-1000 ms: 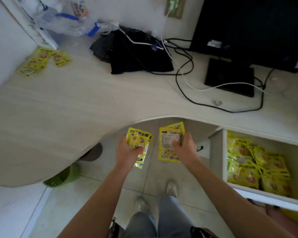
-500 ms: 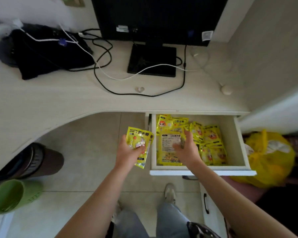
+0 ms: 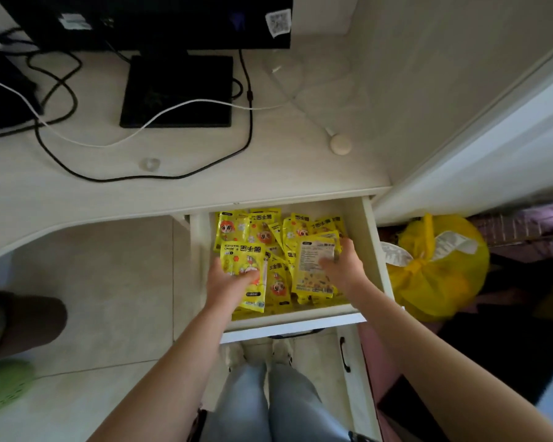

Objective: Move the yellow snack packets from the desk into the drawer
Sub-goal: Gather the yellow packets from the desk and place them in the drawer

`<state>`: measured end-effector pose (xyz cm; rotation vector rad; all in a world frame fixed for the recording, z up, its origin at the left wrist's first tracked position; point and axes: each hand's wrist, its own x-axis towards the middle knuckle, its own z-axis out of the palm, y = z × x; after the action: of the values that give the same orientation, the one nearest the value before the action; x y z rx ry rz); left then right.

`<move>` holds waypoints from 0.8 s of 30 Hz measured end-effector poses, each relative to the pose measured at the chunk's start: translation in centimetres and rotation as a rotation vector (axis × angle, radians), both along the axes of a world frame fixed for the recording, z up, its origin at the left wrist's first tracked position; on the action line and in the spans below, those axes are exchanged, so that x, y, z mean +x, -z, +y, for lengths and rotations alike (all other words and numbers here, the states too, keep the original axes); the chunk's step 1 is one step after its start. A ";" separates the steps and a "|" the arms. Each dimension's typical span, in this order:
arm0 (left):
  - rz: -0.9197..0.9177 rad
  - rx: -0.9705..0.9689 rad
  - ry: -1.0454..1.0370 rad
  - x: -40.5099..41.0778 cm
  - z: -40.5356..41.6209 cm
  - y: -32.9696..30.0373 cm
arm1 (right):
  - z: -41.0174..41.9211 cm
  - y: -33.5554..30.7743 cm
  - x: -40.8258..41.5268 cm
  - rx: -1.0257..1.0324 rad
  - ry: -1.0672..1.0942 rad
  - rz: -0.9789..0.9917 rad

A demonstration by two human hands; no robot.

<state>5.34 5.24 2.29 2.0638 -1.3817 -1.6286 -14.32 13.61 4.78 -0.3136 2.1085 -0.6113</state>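
Half a second ago our left hand [image 3: 229, 283] hung over the floor, just left of the drawer [image 3: 296, 323]; now it has crossed the drawer's left wall, and the front-up packet [image 3: 245, 266] it pinches, thumb on top and fingers beneath, hovers over the pile at the drawer's 8 o'clock corner. We cannot tell whether that packet already touches those under it. Moving right, the loose packets in the drawer [image 3: 262, 231] fill it from the back wall to near the front edge, overlapping in no order. Further right, at about 4 o'clock in the drawer, our right hand [image 3: 344, 271] has pushed deeper than before and now presses its label-side-up packet [image 3: 315, 269] down flat, thumb over the printed panel, fingers curled round the right edge. So both packets have left the counter [image 3: 205, 186] and sit inside the drawer's bounds; we judge that only the release remains for this pair. The counter stretch in view shows no yellow packets, though its left end is out of frame.
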 end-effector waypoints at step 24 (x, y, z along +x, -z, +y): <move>-0.178 -0.081 0.416 -4.4 -5.3 7.5 | -4.3 8.2 -4.6 0.192 -0.155 0.163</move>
<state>0.95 -0.11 -5.23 2.0123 -2.0138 -1.5170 -18.96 9.35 -3.47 -0.4253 2.2536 -0.2986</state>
